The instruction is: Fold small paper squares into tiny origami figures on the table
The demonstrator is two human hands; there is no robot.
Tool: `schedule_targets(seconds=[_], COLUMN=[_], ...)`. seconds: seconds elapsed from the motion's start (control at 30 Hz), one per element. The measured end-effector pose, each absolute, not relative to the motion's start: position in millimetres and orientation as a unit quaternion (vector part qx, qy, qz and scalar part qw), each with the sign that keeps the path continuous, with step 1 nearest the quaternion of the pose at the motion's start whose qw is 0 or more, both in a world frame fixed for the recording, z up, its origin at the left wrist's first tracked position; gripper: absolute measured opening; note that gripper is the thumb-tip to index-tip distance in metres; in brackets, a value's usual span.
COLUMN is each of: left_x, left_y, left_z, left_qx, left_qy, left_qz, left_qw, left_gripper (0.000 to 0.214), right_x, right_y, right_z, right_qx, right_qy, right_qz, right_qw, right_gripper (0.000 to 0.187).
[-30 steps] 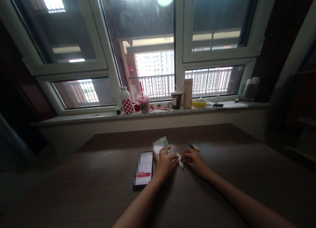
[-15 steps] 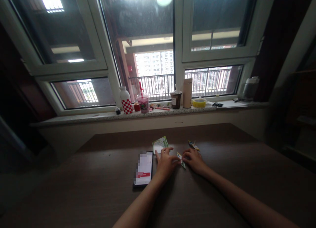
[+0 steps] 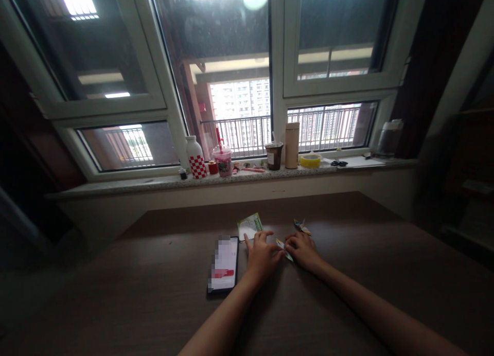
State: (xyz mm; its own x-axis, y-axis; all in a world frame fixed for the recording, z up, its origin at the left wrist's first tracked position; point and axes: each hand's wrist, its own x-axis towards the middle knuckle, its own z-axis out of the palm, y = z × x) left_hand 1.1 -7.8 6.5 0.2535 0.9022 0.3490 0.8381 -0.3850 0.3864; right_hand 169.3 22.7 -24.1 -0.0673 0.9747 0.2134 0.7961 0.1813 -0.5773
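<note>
A small folded piece of patterned paper [image 3: 288,255] lies between my hands on the brown table, partly covered by fingers. My left hand [image 3: 263,254] pinches its left side with thumb and index finger, the other fingers spread toward a green-and-white printed sheet [image 3: 249,226]. On the paper's right side, my right hand [image 3: 303,249] grips it with curled fingers. Just beyond the right hand rests another folded paper piece [image 3: 302,227], yellow and dark in colour. A phone [image 3: 224,266] with a lit screen lies left of my left hand.
The table [image 3: 154,315] reaches to the wall below a window. On the sill [image 3: 162,182] stand a checkered bottle [image 3: 197,160], a pink cup [image 3: 223,162], a dark drink cup [image 3: 274,156], a tan flask [image 3: 292,146], yellow tape [image 3: 311,161] and scissors [image 3: 339,163].
The folded paper between my hands has turned slightly and sits flatter. My fingers have shifted a little along it, while both hands stay in nearly the same place.
</note>
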Motion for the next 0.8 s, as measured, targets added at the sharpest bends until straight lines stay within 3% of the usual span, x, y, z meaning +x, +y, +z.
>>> schedule_targets(seconds=[0.4,0.8], left_x=[1.4,0.8], left_y=[-5.1,-1.9], left_z=[4.2,0.8], left_qx=[0.77,0.758], left_qy=[0.565,0.577], left_qz=[0.287,0.294], left_qw=[0.069,0.08], left_gripper=[0.01,0.013], right_x=[174.1,174.7], right_y=[18.4,10.9], right_z=[-22.1,-18.2], right_qx=[-0.57,-0.507], right_qy=[-0.732,-0.778], right_qz=[0.165,0.052], right_qw=[0.334,0.366], right_gripper=[0.014,0.006])
